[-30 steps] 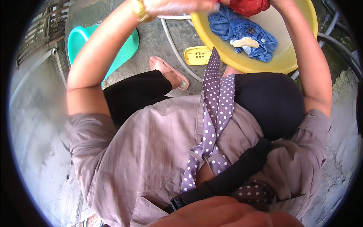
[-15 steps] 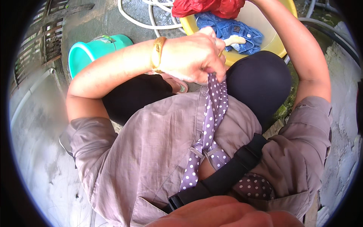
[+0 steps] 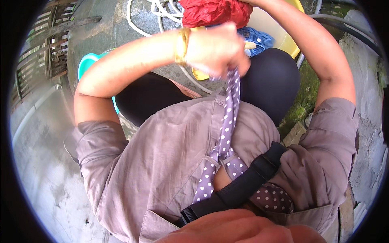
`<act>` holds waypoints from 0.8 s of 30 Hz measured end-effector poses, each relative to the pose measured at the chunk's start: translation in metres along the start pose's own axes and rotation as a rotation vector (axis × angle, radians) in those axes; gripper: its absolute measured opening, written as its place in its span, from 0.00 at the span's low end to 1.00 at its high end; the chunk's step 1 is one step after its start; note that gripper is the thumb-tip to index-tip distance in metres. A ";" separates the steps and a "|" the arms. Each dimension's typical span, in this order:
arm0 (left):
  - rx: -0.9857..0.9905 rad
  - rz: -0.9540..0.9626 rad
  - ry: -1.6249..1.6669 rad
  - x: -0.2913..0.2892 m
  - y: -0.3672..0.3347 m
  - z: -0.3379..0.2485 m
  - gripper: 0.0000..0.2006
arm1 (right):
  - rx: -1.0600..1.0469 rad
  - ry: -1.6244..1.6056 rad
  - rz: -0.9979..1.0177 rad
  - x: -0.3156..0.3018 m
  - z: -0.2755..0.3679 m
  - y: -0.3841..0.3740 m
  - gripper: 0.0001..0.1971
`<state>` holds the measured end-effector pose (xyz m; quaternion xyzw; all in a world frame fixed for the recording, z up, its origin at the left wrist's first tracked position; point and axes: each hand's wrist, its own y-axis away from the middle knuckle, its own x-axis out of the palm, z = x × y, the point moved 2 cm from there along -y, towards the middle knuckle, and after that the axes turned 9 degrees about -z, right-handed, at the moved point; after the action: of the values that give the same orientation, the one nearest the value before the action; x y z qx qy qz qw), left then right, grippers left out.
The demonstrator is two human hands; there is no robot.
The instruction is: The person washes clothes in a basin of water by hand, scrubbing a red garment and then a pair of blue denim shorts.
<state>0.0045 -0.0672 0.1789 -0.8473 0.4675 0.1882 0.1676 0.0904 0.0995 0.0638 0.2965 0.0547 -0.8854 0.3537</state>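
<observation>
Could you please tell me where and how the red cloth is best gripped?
I would gather the folds at the left end of the red cloth, coming from the left. It is crumpled, so folds there should be easy to grasp. The right forearm reaches in on the other side, and the left hand, holding the polka-dot tie, appears just below the cloth.

Purple tie (image 3: 231,109), white-dotted — red cloth (image 3: 216,13), blue denim (image 3: 262,39), yellow tub (image 3: 281,37).

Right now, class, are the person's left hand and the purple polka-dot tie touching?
Touching. The head view shows it: the tie runs up from the shirt straight into the blurred fingers of the left hand.
</observation>
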 end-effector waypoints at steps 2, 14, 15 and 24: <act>0.022 -0.218 0.085 -0.024 -0.033 0.008 0.10 | -0.017 0.100 -0.013 -0.010 -0.037 -0.012 0.15; 0.278 0.021 -0.208 0.098 -0.131 -0.047 0.10 | 0.150 0.127 0.171 -0.050 0.003 0.015 0.17; 0.301 0.001 -0.283 0.083 -0.130 -0.041 0.10 | 0.151 0.121 0.180 -0.050 0.005 0.016 0.17; -0.448 -0.390 0.377 -0.089 -0.022 0.076 0.18 | 0.245 -0.501 0.320 -0.049 0.000 -0.024 0.13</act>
<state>-0.0325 0.0443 0.1571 -0.9563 0.2665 0.0904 -0.0789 0.1031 0.1465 0.0886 0.1143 -0.1883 -0.8641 0.4525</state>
